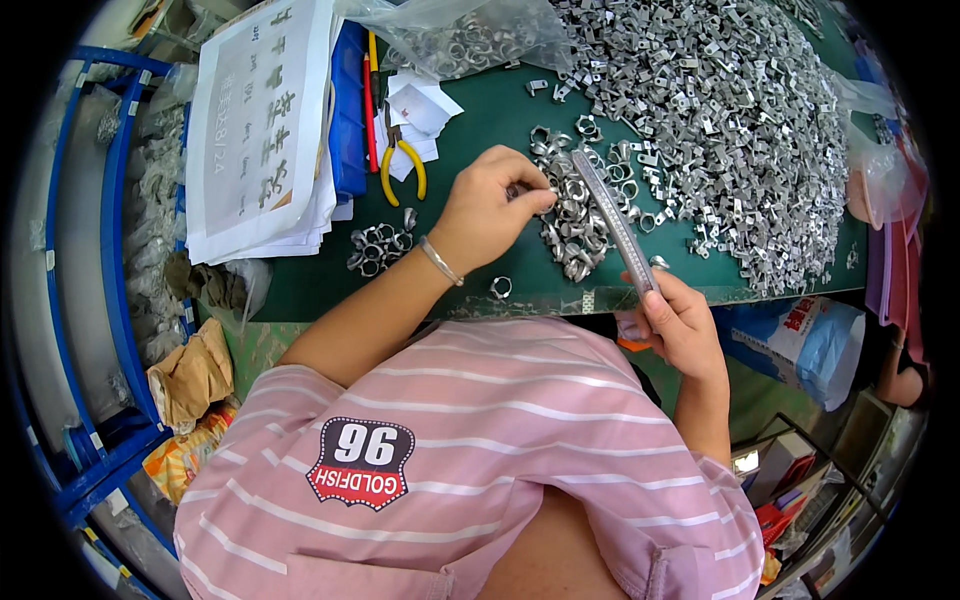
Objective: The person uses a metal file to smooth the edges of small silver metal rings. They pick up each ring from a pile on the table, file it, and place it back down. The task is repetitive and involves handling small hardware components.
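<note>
My left hand point(487, 213) is closed, thumb and fingertips pinching a small metal ring piece point(518, 190), partly hidden by the fingers, above the green tabletop. My right hand point(682, 322) grips the lower end of a long grey metal stick with scale marks point(612, 215). The stick slants up and left, its far end over a heap of shiny metal ring pieces point(575, 230) beside my left hand. One loose ring piece point(501, 288) lies near the table's front edge, and a smaller cluster of ring pieces point(378, 248) sits left of my left wrist.
A large pile of small metal brackets point(720, 130) covers the table's right side. Yellow-handled pliers point(404, 172), a red pen point(369, 115) and a blue tray point(348, 110) lie left, beside stacked papers point(255, 140). A clear bag of rings point(470, 40) rests at the back. Blue shelving point(118, 230) stands left.
</note>
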Demonstrator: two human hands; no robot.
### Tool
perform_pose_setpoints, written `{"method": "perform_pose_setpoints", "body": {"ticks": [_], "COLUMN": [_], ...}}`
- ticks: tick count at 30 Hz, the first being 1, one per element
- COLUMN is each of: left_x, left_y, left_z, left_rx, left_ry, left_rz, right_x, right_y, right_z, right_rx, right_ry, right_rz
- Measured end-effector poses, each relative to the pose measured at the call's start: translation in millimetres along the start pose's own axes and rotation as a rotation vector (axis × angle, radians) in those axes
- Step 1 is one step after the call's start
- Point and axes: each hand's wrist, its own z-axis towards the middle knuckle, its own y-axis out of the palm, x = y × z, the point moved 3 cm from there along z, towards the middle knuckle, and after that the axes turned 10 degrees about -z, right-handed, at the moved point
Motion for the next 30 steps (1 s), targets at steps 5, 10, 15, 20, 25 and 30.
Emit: {"method": "perform_pose_setpoints", "body": {"ticks": [5, 10, 15, 20, 25, 30], "left_x": [-2, 0, 0, -3, -3, 4], "left_y": [-10, -17, -18, -17, -23, -23], "left_z": [-5, -12, -13, -15, -13, -17], "left_rx": [-0.009, -0.009, -0.055, -0.088, -0.096, -0.139], "left_ry": [-0.630, -0.617, -0.618, -0.553, -0.455, -0.516], "left_rz": [-0.878, -1.095, -1.264, -1.262, -1.109, -0.843], "right_x": [3, 0, 4, 2, -3, -14], "right_y": [1, 5, 8, 14, 12, 11], "right_z": [3, 6, 7, 8, 7, 10], "right_rx": [-0.007, -0.028, -0.048, -0.114, -0.112, -0.136], "right_ry": [0.015, 0.017, 0.018, -0.037, 0.016, -0.017], "right_rz": [0.028, -0.004, -0.013, -0.080, -0.120, -0.269]}}
